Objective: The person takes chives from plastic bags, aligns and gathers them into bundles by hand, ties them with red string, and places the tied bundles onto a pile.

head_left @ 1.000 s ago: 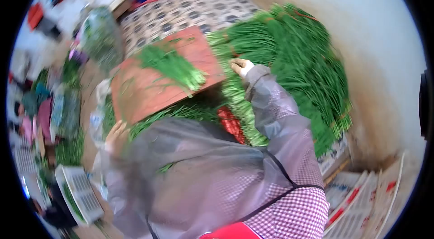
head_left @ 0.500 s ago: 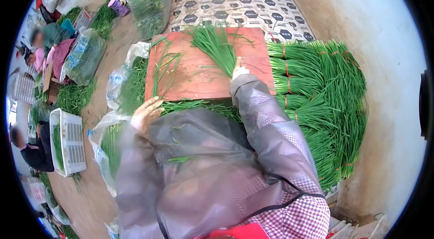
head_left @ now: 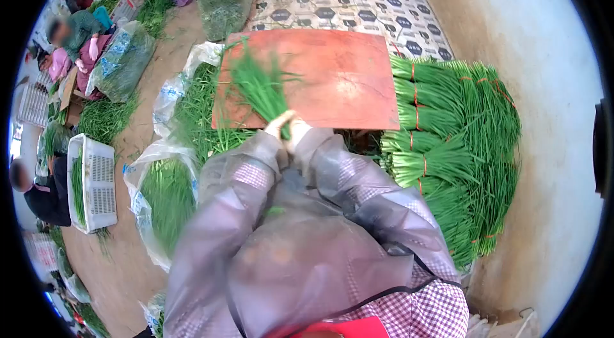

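A bunch of green garlic chives (head_left: 259, 85) lies slanted over the left half of the red board (head_left: 345, 82), its leafy tips fanned toward the far left and blurred by motion. My left hand (head_left: 277, 125) and my right hand (head_left: 298, 129) meet at the stem end, by the board's near edge. Both are closed around the lower stems, side by side. Exactly how the fingers lie is partly hidden by blur.
Tied chive bundles (head_left: 441, 101) are stacked to the right of the board. Open plastic bags of loose chives (head_left: 167, 191) stand at the left, beyond them a white crate (head_left: 101, 188). Other people (head_left: 80, 34) sit at far left. A patterned sheet (head_left: 320, 2) lies behind.
My right hand has brought the bunch left and nearer. The left hand has come from the board's near left corner to the stems. Loose stalks on the board's left are mostly gone.
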Available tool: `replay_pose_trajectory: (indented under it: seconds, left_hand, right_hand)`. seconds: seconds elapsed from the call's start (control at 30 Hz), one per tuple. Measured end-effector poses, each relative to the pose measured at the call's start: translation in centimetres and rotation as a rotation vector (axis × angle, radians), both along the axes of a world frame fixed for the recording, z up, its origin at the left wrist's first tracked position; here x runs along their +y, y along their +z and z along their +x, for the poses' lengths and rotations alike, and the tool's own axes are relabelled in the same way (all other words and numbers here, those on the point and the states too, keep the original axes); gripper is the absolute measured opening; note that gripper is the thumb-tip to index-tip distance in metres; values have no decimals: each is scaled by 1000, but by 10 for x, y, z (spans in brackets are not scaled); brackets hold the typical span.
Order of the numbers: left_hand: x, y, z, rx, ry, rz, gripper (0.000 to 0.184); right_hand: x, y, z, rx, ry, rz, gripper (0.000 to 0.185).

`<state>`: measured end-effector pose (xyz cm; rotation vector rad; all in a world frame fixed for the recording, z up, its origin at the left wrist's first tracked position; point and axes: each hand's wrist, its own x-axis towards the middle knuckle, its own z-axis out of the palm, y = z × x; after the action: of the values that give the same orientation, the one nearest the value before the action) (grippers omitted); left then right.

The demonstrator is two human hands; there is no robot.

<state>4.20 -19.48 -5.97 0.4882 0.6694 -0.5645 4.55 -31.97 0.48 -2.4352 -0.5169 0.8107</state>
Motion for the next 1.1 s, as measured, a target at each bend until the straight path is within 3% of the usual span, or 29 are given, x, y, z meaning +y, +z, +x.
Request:
replay_pose_trajectory:
  seconds: [0.03,0.07,0.1,0.13,0.17,0.2,0.23,0.27,0.3,0.37,0.47,0.6,0.8,1.1]
  left_hand:
    - [5,28,-8,-13,61,-135,23]
    - [21,-6,3,-121,93,-17,20]
    - [33,3,0,-300,135,51,19]
    - [30,64,-16,-326,173,108,19]
    - [38,80,-17,-369,256,-47,29]
    - [42,103,-22,-554,399,366,28]
    - [61,118,-25,-619,361,3,29]
    - [81,133,-27,-619,280,-338,29]
    - [79,148,-35,-742,395,-270,30]
    - [105,151,-38,-761,303,-324,29]
    - [129,128,-38,-647,266,-218,29]
    - [122,115,-50,-532,230,-210,31]
    - [125,115,-60,-530,187,-114,35]
    - [125,128,-72,-546,200,-56,38]
  right_hand:
    - [5,10,-15,-140,-24,0,109]
    - [10,20,-29,-279,-53,-6,105]
    - [2,40,-31,-142,-39,204,105]
    - [-11,27,-27,-73,33,464,88]
    - [-28,17,-28,88,15,898,65]
    - [-54,13,-15,403,-59,983,55]
    - [-84,8,-7,726,-137,1059,44]
    - [-111,-2,-17,682,-324,1029,40]
    - [-140,-13,-22,623,-499,994,37]
    - [-176,-59,-34,481,-698,774,36]
    - [-191,-153,-73,383,-706,297,35]
    - [-192,-227,-119,359,-643,-12,33]
    - [-200,-264,-147,377,-638,-122,31]
    - [-227,-270,-161,412,-628,-106,28]
